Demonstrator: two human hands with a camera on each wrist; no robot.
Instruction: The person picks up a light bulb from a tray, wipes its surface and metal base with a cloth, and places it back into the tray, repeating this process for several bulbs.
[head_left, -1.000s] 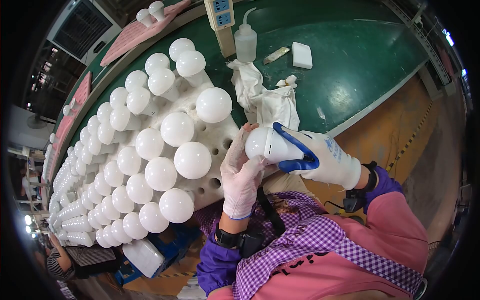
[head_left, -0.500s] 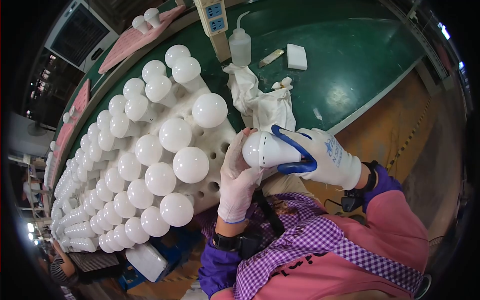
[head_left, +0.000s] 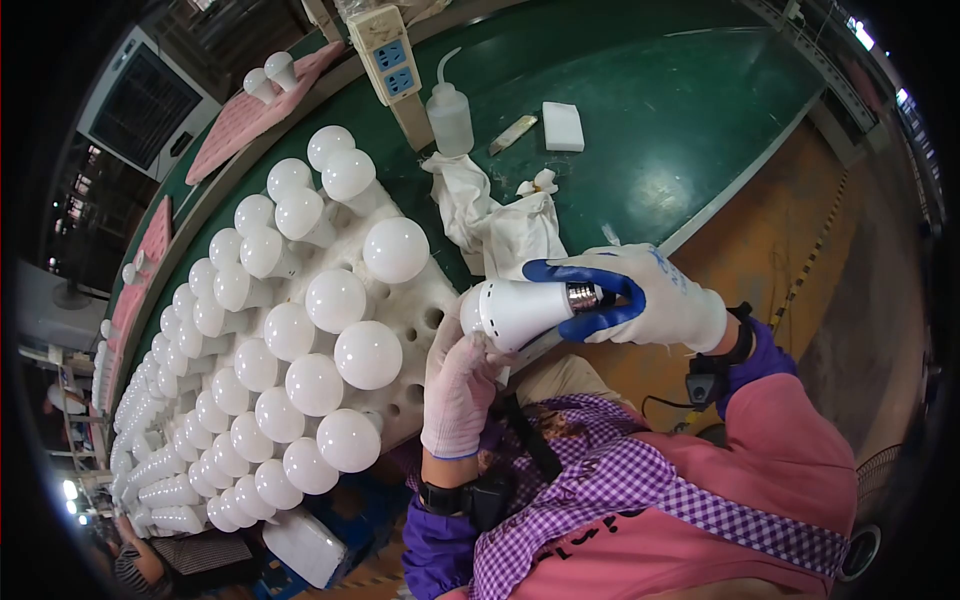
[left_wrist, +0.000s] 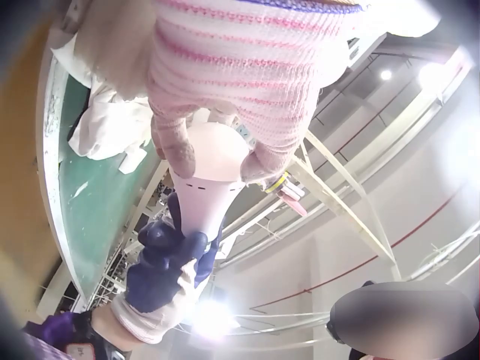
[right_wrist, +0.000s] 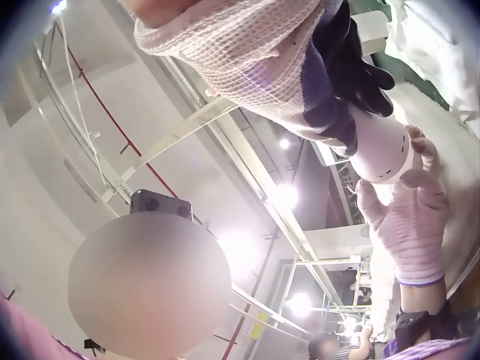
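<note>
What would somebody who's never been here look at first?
Probably the crowd of shiny white bulbs standing in the pale, holed board, on the left of the head view. Next, the single bulb in the middle, held between the left hand at its round end and the right hand, in a blue-and-white glove, at its narrow end.

No text can be read: blue print [head_left: 668, 264] on the right glove [head_left: 665, 305] and dark letters [head_left: 600, 531] on the shirt [head_left: 760, 440] are illegible.
</note>
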